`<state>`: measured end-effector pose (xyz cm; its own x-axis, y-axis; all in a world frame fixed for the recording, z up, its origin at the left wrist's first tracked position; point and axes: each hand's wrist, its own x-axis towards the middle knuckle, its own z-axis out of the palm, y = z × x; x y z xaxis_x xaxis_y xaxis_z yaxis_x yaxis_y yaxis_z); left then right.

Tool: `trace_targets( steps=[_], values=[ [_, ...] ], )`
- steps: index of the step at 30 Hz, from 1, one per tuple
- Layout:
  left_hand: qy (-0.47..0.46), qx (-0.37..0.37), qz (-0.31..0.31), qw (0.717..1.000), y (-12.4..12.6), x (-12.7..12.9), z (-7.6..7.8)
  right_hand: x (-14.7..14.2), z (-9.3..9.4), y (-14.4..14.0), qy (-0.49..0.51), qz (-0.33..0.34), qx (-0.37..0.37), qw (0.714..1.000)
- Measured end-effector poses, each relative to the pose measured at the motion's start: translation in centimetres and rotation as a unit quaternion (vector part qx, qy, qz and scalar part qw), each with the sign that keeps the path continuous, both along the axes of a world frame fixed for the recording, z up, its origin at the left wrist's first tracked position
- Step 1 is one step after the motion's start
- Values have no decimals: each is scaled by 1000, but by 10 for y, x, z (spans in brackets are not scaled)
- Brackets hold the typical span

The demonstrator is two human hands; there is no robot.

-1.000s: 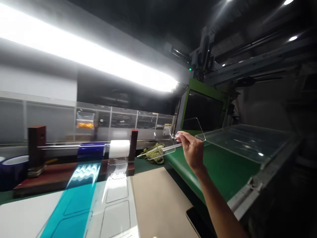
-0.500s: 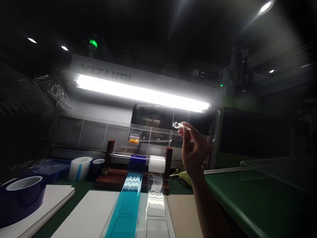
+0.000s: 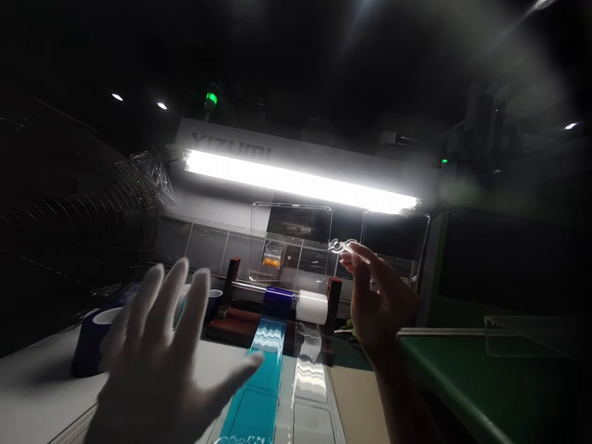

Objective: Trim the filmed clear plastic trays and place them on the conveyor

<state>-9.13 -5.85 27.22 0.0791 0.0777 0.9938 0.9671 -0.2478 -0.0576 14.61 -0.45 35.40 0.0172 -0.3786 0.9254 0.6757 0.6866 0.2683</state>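
Left hand (image 3: 160,364): raised in the foreground, palm away from the camera, its grip spread wide with all fingers apart, holding nothing and touching nothing.

Dark blue roll of tape (image 3: 92,339): stands on the white-topped table (image 3: 37,382), just behind and left of the left grip, partly hidden by its fingers.

Dark wooden roller stand with two upright posts (image 3: 234,324): sits on the table beyond the left grip, between the two hands. Its horizontal bar carries a dark blue film roll (image 3: 278,294) and, touching it on the right, a white film roll (image 3: 313,306).

Turquoise-blue strip of film (image 3: 254,394): runs from the blue roll down the table, passing just right of the left grip's thumb. A clear glossy strip of film (image 3: 309,388) lies beside it, below the white roll.

Clear moulded plastic piece, two rounded rectangular panels joined by a thin curled runner (image 3: 296,240): held up in the air against the long bright light fixture (image 3: 300,183), above the roller stand. One panel hangs left of the right grip, the other right of it.

Right hand (image 3: 379,302): lifted, its grip pinching the curled runner at the middle of the clear piece between thumb and fingertips (image 3: 356,254).

Green conveyor belt (image 3: 453,382): lies low to the right of the right grip, with a clear plastic box (image 3: 531,336) resting on it, well apart from the hand.
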Motion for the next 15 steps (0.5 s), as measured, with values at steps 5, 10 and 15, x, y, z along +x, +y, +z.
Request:
trace_targets(
  steps=[5,10,15],
  values=[
    [49,9,14,999,34,31,57,-2,-14,-11,-71,-34,-4,997],
    [52,-20,-28,998,56,48,52,-3,-23,-13,-117,-44,-4,992],
    [76,-17,-8,997,63,49,36,0,-29,-16,-118,-28,-27,992]
  ],
)
